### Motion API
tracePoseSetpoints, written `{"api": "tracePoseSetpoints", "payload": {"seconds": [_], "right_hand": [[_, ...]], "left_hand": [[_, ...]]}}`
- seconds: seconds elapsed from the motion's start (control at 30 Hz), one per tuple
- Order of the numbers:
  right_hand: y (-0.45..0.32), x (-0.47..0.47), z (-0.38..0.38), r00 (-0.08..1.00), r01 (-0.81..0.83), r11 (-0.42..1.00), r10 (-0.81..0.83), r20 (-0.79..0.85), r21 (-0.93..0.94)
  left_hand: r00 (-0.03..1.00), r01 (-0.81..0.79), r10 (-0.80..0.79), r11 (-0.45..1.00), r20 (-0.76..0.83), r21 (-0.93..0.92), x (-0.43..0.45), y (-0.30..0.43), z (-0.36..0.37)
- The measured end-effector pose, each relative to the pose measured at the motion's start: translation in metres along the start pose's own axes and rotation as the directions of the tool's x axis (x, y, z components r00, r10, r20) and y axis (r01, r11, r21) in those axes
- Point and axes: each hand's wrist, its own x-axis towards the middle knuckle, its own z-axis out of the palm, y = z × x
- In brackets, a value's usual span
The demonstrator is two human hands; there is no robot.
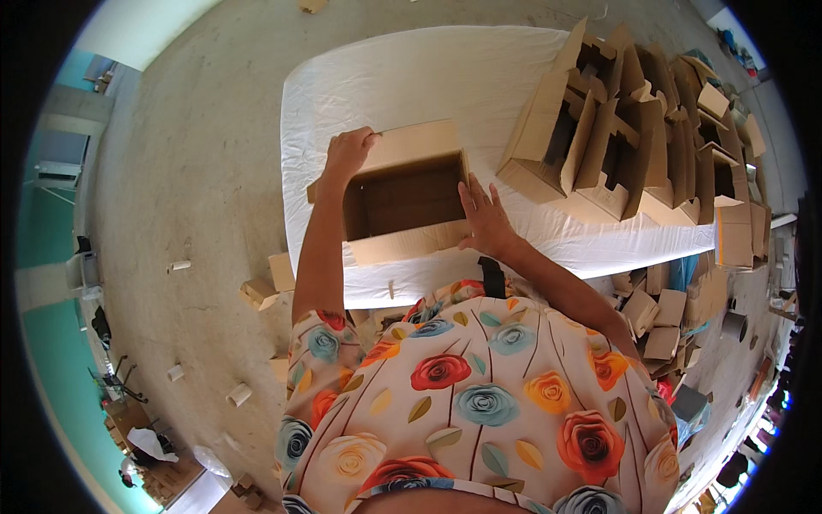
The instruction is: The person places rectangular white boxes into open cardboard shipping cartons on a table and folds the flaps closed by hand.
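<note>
On a table covered in white cloth [411,77], an open cardboard box [411,247] lies before me, its flaps folded outward and its dark inside facing up. My left hand [350,151] has its fingers curled over the box's far left flap corner. The right hand [486,215] rests against the box's right side, fingers spread and palm towards it. Whether the box holds anything at its bottom is hard to tell; it looks bare.
Several open cardboard boxes [616,167] stand packed together at the table's right. More cardboard pieces [661,315] are heaped below the table's near right edge. Cardboard scraps [260,292] and white rolls [238,394] lie on the concrete floor at left.
</note>
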Motion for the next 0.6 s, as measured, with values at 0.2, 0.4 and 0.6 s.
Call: {"api": "tracePoseSetpoints", "payload": {"seconds": [0.2, 0.4, 0.6], "right_hand": [[0.011, 0.0, 0.01, 0.996, 0.059, 0.998, -0.058, -0.066, 0.017], [0.006, 0.006, 0.008, 0.998, 0.005, 1.0, -0.005, -0.059, -0.009], [0.044, -0.001, -0.042, 0.951, 0.155, 0.892, -0.019, -0.308, 0.424]], "left_hand": [[0.979, 0.197, -0.202, 0.936, 0.015, -0.291, 0.006, -0.034, 0.057], [0.954, -0.102, 0.134, 0.987, -0.268, 0.127, -0.006, -0.015, 0.053], [0.973, -0.025, 0.056, 0.99, -0.225, 0.14, -0.068, 0.006, 0.016]]}}
